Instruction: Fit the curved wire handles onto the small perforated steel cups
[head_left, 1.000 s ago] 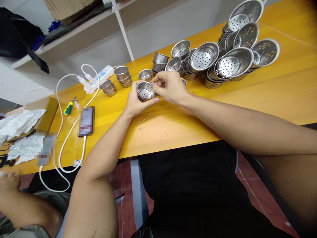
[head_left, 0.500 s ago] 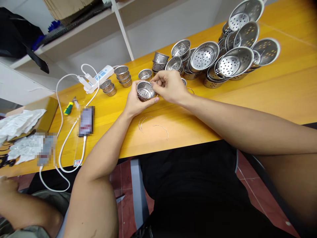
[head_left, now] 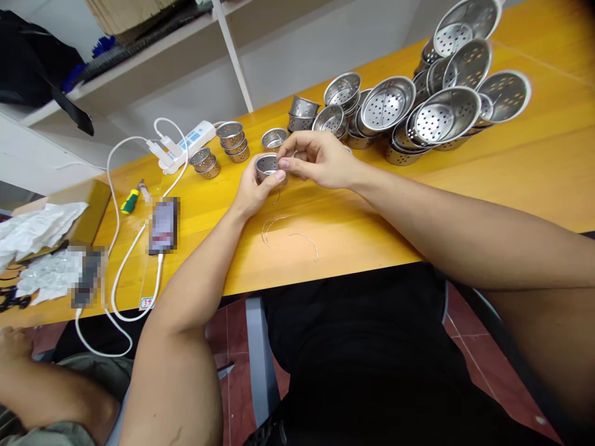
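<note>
My left hand (head_left: 253,191) is wrapped around a small perforated metal cup (head_left: 266,165), its opening facing up and toward me. At the cup's right rim, my right hand (head_left: 320,160) has thumb and forefinger pinched together; whatever lies between them is too small to make out. A thin wire end (head_left: 277,197) hangs just below the cup. Several curved thin wires (head_left: 304,237) lie on the yellow table (head_left: 353,241) in front of my hands. Just behind the held cup stands another small perforated cup (head_left: 274,139).
Stacked perforated cups (head_left: 402,152) fill the back right. Two small stacks (head_left: 232,135) stand left of centre beside a power strip (head_left: 198,137). Farther left are a phone (head_left: 162,226) with white cables, a green-yellow tool (head_left: 130,201) and plastic bags (head_left: 46,272). A person's arm (head_left: 51,384) shows lower left.
The cup has tilted and shifted slightly left in my left hand. My right hand has moved a little left, and the wire end now shows below the cup.
</note>
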A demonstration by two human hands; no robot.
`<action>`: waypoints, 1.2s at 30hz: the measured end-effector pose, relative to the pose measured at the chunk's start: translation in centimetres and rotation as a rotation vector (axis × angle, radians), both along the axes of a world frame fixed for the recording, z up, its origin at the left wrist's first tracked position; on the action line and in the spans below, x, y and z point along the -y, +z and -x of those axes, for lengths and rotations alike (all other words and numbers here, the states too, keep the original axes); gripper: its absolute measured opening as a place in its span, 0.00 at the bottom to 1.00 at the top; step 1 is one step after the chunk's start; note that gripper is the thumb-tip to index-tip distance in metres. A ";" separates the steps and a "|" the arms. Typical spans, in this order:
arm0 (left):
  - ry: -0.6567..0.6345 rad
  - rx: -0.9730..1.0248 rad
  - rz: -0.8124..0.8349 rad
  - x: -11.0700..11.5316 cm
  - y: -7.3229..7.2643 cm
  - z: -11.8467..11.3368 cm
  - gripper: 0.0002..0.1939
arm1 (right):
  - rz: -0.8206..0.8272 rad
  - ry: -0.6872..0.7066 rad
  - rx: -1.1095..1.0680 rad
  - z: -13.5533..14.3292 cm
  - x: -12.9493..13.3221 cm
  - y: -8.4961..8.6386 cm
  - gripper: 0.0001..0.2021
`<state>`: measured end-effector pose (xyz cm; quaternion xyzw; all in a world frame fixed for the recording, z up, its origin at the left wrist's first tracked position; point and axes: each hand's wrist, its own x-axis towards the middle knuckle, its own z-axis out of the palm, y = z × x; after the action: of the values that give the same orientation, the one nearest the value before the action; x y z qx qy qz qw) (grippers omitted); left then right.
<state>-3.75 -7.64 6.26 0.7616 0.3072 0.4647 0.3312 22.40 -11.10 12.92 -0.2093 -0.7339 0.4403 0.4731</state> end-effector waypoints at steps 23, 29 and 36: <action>0.047 -0.139 -0.070 1.1 0.4 -0.8 0.50 | 0.097 -0.114 0.077 0.4 -0.2 0.1 0.41; 0.064 -0.108 -0.113 0.9 0.3 -0.8 0.51 | 0.018 -0.142 0.106 -0.2 0.2 -0.1 0.40; 0.115 -0.080 -0.162 -0.5 -0.5 0.0 0.53 | -0.260 -0.290 0.235 -1.5 0.3 -0.5 0.29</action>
<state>-3.75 -7.18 5.75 0.7848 0.3248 0.4756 0.2287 23.95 -11.38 12.39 -0.2998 -0.7968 0.2420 0.4656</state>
